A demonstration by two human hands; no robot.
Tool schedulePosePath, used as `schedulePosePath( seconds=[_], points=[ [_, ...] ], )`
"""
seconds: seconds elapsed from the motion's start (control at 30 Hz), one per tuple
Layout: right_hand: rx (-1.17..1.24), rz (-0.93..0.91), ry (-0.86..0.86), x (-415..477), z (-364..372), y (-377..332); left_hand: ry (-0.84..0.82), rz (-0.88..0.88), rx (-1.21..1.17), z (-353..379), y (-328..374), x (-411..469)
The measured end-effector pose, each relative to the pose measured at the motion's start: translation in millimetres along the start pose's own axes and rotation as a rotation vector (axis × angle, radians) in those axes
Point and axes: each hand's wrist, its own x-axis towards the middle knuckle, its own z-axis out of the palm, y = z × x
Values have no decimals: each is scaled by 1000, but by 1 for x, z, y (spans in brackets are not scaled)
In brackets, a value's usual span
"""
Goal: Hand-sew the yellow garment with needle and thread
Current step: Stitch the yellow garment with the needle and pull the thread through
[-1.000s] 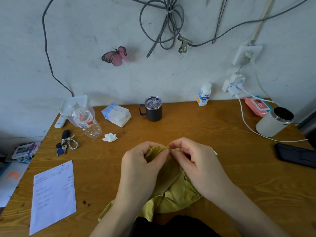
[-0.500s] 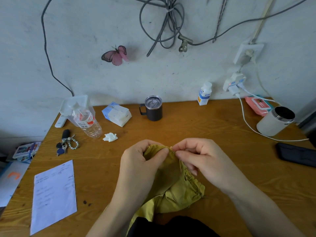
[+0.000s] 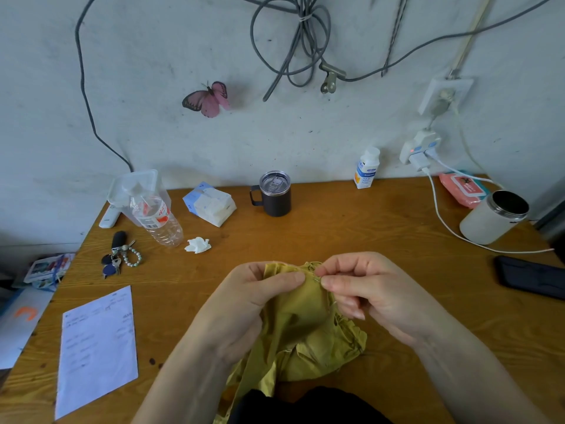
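Note:
The yellow garment [image 3: 301, 328] is bunched up in front of me above the wooden table [image 3: 351, 237], its lower part trailing toward my lap. My left hand [image 3: 253, 298] pinches the garment's upper edge between thumb and fingers. My right hand [image 3: 363, 286] sits just right of it, thumb and forefinger closed on a thin silver needle [image 3: 317, 280] at the fabric's top edge. A faint thread [image 3: 334, 303] runs down beside my right fingers. The two hands are almost touching over the seam.
On the table stand a dark lidded mug [image 3: 273, 193], a plastic water bottle [image 3: 156, 218], a tissue pack [image 3: 210, 203], a crumpled tissue [image 3: 198, 244], keys [image 3: 117, 255], a paper sheet [image 3: 97, 347], a white canister [image 3: 493, 217], a white cable [image 3: 452, 231] and a black phone [image 3: 530, 276].
My right hand has drawn slightly right and away from the left hand, with the needle now showing at the fabric edge. The garment has spread a little below my hands.

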Motion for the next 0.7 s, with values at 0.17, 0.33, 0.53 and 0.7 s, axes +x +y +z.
schedulePosePath(
  seconds=[0.17,0.33,0.53,0.7],
  points=[
    [0,-35,10,-1,1,4,-12,-57,-53,0,-2,2],
    [-116,-95,81,0,5,9,-32,-65,-79,4,-6,2],
    [-143,-205,138,4,6,17,-71,-42,-124,1,-12,4],
    [-96,-209,73,9,5,22,-94,-6,-118,2,-15,4]
  ],
)
